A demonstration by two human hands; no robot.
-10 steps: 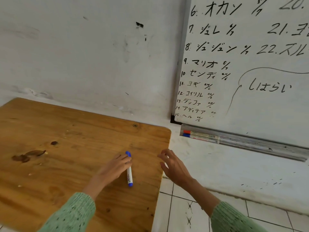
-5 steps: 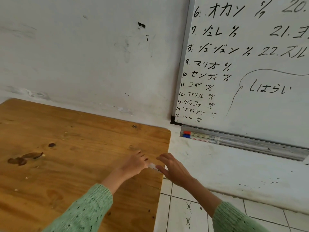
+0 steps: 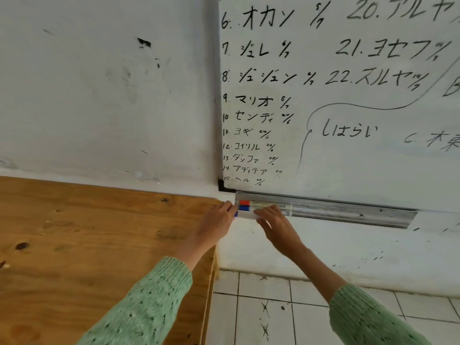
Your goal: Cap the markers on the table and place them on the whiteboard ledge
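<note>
A white marker with a blue cap (image 3: pixel 245 215) is held level between both hands at the left end of the metal whiteboard ledge (image 3: pixel 348 211). My left hand (image 3: pixel 216 224) pinches its capped left end. My right hand (image 3: pixel 277 226) covers its right end, fingers resting on the ledge's front lip. Whether the marker touches the ledge I cannot tell. In the ledge lie a red-capped marker (image 3: pixel 263 203) and, just in front of it, a blue-capped marker (image 3: pixel 258 208).
The wooden table (image 3: pixel 99 245) fills the lower left, its right corner close to the ledge's left end. The whiteboard (image 3: pixel 348 95) bears black writing. A white wall stands behind, and a tiled floor (image 3: pixel 298 314) lies below right.
Both hands have lifted the blue marker off the table and carried it up and right to the ledge. The view has moved closer to the whiteboard.
</note>
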